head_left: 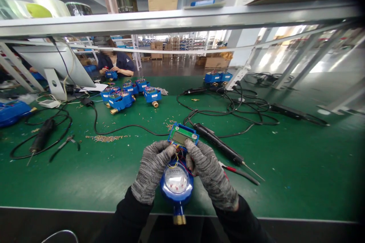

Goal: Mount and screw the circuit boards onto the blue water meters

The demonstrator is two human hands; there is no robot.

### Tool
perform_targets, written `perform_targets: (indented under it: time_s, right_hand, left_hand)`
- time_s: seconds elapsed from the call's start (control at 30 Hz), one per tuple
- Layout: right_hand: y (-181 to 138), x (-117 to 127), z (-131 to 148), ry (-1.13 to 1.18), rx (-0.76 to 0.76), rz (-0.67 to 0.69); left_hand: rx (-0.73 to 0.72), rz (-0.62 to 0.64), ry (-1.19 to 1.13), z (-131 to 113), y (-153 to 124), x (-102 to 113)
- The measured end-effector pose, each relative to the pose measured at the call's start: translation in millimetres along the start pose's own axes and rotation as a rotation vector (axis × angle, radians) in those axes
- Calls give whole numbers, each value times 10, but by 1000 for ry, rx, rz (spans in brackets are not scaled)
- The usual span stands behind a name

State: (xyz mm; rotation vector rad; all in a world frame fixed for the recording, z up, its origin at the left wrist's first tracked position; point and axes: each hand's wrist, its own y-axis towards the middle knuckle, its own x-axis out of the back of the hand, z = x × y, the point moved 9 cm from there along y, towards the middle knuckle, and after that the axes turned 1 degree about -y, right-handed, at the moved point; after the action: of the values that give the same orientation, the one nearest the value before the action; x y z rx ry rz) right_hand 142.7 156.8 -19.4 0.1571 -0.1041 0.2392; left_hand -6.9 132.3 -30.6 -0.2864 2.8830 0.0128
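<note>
A blue water meter with a round dial and a brass end lies at the front edge of the green bench. Above its dial is a blue housing with a green circuit board and display, tilted up towards me. My left hand, in a grey knitted glove, pinches the housing's lower left edge near thin coloured wires. My right hand, gloved too, grips the right side with its thumb by the display. Wires run between the housing and the meter. The fingertips under the housing are hidden.
A black electric screwdriver and red-handled pliers lie to the right. At left are another screwdriver, cutters and a screw pile. Several blue meters stand farther back; a co-worker sits opposite. A shelf spans overhead.
</note>
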Motion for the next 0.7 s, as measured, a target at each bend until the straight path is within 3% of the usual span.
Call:
perform_targets:
  time_s: [0.13, 0.47, 0.53, 0.63, 0.7]
  right_hand:
    - [15, 12, 36, -26, 50, -22]
    - [-14, -24, 160, -1, 124, -29]
    - [-8, 11, 65, -7, 73, -41]
    - [-1, 42, -86, 18, -3, -29]
    - [0, 52, -165, 49, -50, -25]
  left_hand:
    - [5, 9, -28, -30, -9, -10]
    - [-126, -128, 117, -76, 17, 35]
    - [-260, -207, 356, -225, -5, 77]
    - [-555, -282, 920, -497, -79, -21]
    - [-608, -275, 1121, -505, -56, -54]
